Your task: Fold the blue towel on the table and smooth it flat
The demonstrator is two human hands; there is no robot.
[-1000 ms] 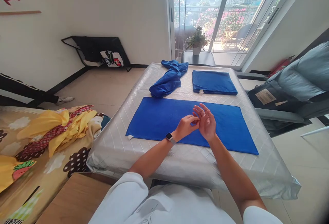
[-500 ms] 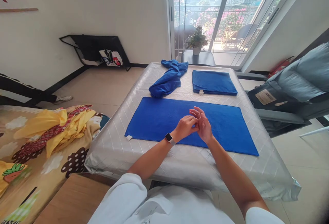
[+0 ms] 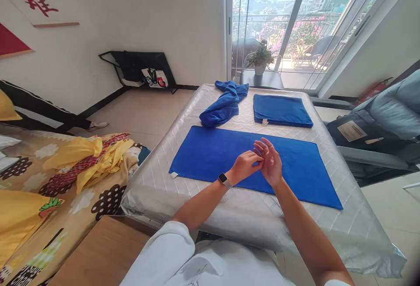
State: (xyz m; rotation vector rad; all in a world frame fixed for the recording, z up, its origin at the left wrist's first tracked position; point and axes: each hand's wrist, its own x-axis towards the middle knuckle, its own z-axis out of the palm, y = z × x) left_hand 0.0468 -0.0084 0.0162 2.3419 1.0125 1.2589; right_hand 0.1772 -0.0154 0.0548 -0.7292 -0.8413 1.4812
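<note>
A blue towel (image 3: 216, 150) lies spread flat on the table, a small white tag at its near left corner. Over its middle, my two hands meet in the air. My left hand (image 3: 245, 166), with a square watch (image 3: 223, 178) on the wrist, has its fingers drawn together against the palm of the other hand; anything between the fingertips is too small to make out. My right hand (image 3: 271, 163) is turned palm up with its fingers apart and slightly curled. Behind the towel lie a crumpled blue towel (image 3: 223, 107) and a folded stack of blue towels (image 3: 282, 110).
A silvery quilted cover (image 3: 197, 203) drapes the table. To the left, a patterned bedspread (image 3: 78, 203) carries yellow and red-checked cloths (image 3: 108, 159). A grey recliner (image 3: 370, 154) stands at the right. Beyond the table, a potted plant (image 3: 260, 60) sits on a chair before the glass door.
The view has swung a little to the left, so everything appears shifted right. My hands stay together over the flat towel; the towels have not moved.
</note>
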